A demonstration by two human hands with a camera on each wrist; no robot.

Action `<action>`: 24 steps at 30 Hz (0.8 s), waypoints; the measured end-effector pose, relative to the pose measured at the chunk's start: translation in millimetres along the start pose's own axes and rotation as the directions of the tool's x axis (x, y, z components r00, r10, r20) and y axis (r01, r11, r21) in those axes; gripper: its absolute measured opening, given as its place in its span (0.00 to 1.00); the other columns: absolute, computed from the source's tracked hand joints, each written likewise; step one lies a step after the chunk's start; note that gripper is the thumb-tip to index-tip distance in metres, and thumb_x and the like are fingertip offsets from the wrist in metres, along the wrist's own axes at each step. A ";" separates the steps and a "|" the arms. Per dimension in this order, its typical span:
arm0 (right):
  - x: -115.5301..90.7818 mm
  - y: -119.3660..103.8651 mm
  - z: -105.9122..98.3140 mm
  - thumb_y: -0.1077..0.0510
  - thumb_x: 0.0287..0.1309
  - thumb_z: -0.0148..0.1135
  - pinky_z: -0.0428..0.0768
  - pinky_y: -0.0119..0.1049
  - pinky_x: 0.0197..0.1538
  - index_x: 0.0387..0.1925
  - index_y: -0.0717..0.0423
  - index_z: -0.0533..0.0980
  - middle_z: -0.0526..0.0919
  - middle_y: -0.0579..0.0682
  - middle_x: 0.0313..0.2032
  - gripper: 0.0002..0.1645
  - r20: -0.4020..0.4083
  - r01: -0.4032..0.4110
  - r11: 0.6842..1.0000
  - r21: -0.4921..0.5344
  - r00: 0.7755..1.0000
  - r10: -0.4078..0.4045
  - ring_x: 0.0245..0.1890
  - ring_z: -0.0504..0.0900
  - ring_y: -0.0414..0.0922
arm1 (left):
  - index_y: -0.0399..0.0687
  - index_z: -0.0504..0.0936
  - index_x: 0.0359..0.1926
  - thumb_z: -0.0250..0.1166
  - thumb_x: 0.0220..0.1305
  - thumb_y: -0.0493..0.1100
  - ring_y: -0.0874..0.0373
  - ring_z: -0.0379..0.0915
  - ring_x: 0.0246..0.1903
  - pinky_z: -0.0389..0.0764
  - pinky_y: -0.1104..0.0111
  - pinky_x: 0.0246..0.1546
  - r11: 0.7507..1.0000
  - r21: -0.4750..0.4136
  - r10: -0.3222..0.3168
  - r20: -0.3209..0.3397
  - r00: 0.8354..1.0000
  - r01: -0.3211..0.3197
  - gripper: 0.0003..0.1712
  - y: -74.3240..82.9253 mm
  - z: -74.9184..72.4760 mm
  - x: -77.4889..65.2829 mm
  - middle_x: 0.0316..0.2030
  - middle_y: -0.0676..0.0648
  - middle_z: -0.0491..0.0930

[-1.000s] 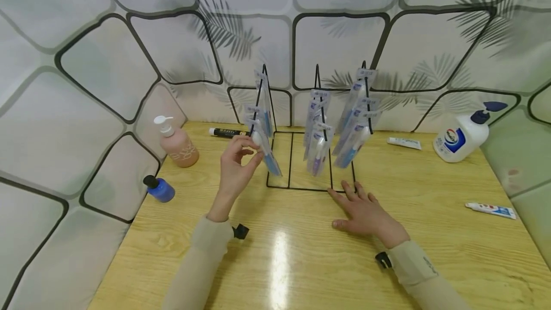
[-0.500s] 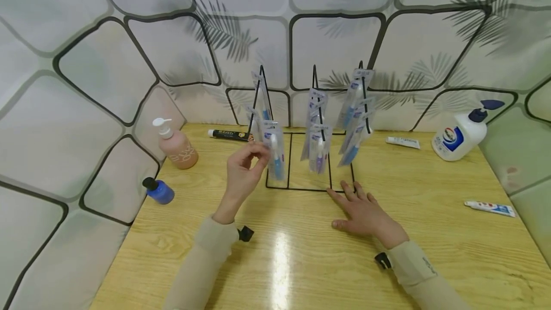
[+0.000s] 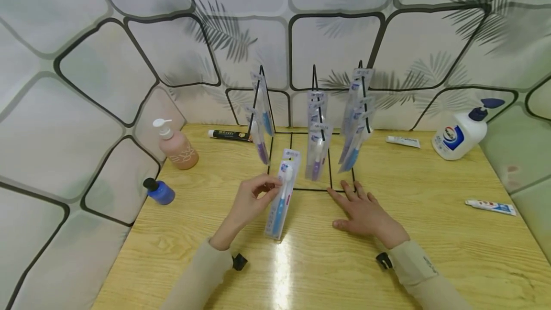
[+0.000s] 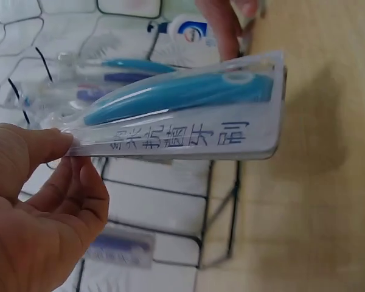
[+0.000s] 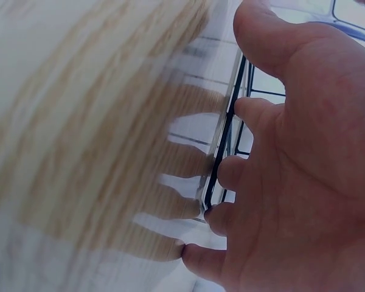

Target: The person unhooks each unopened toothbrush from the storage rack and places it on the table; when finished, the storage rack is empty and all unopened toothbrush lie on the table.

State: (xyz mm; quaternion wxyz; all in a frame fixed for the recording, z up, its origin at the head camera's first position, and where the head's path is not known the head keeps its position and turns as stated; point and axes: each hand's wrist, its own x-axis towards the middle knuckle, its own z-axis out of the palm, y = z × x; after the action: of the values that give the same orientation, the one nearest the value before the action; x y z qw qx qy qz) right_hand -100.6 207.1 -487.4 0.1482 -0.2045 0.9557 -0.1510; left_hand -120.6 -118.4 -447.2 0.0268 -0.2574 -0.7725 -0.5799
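My left hand [image 3: 254,204] pinches a packaged toothbrush [image 3: 281,195] by the edge of its clear pack, thumb against fingers, in front of the wire rack. In the left wrist view the blue handle of this toothbrush [image 4: 176,94] shows through the plastic. My right hand [image 3: 363,212] lies spread with its fingertips at the front bar of the black wire display rack [image 3: 312,189]. In the right wrist view these fingertips [image 5: 231,173] meet the table by the bar. Other packaged toothbrushes hang from the rack's three hooks, among them a purple one [image 3: 259,142] on the left hook.
Left of the rack stand a pink pump bottle [image 3: 178,149] and a small blue bottle [image 3: 160,191]. A black toothpaste tube [image 3: 228,135] lies behind. On the right are a white pump bottle [image 3: 460,137], a small white tube [image 3: 403,142] and a toothpaste tube [image 3: 490,208].
My left hand has drawn the blue toothbrush off the left hook and brought it forward and down toward me. The purple one behind now shows. My right hand has stayed in place.
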 end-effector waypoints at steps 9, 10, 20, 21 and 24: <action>0.8 -0.1 0.5 0.34 0.65 0.61 0.55 0.79 0.67 0.81 0.44 0.53 0.48 0.68 0.79 0.51 0.004 0.010 1.000 0.018 1.000 -0.010 0.76 0.45 0.76 | 0.43 0.86 0.46 0.65 0.66 0.29 0.59 0.80 0.40 0.82 0.71 0.41 0.947 0.162 -0.264 -0.094 0.960 0.276 0.11 -27.7 -60.8 -37.7 0.43 0.42 0.86; 0.6 -0.4 0.3 0.35 0.65 0.61 0.54 0.79 0.67 0.81 0.44 0.53 0.48 0.68 0.79 0.51 0.004 0.010 1.000 0.023 1.000 -0.010 0.76 0.44 0.76 | 0.43 0.86 0.46 0.65 0.66 0.29 0.59 0.80 0.40 0.82 0.72 0.40 0.939 0.180 -0.277 -0.108 0.955 0.293 0.11 -31.8 -69.1 -39.1 0.43 0.42 0.86; -0.2 -1.7 -1.1 0.36 0.64 0.63 0.53 0.80 0.68 0.81 0.45 0.53 0.47 0.68 0.79 0.51 0.009 -0.001 1.000 0.031 1.000 0.001 0.76 0.44 0.76 | 0.39 0.85 0.47 0.65 0.65 0.29 0.45 0.84 0.42 0.85 0.58 0.44 0.819 0.428 -0.333 -0.188 0.924 0.382 0.11 -69.2 -125.0 -34.4 0.43 0.35 0.87; -0.4 -1.8 -1.5 0.36 0.64 0.63 0.53 0.80 0.68 0.81 0.45 0.53 0.47 0.69 0.79 0.51 0.013 -0.003 0.999 0.032 1.000 0.002 0.76 0.43 0.77 | 0.39 0.85 0.47 0.65 0.65 0.30 0.43 0.84 0.42 0.85 0.55 0.44 0.805 0.449 -0.339 -0.188 0.922 0.388 0.10 -72.0 -127.8 -34.0 0.43 0.34 0.87; -0.9 -2.2 -2.7 0.37 0.64 0.63 0.52 0.80 0.67 0.81 0.46 0.53 0.46 0.69 0.79 0.51 0.023 -0.005 0.999 0.041 1.000 0.004 0.76 0.43 0.77 | 0.39 0.85 0.45 0.65 0.65 0.30 0.41 0.85 0.42 0.85 0.50 0.44 0.759 0.514 -0.360 -0.182 0.915 0.400 0.09 -76.9 -134.6 -33.1 0.43 0.32 0.87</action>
State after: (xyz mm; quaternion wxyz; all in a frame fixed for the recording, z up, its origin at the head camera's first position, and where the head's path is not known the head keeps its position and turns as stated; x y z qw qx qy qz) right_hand -100.0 206.2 -483.9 0.1635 -0.2010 0.9511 -0.1679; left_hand -159.5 -268.0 -482.5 0.0078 -0.0562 -0.9387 -0.3401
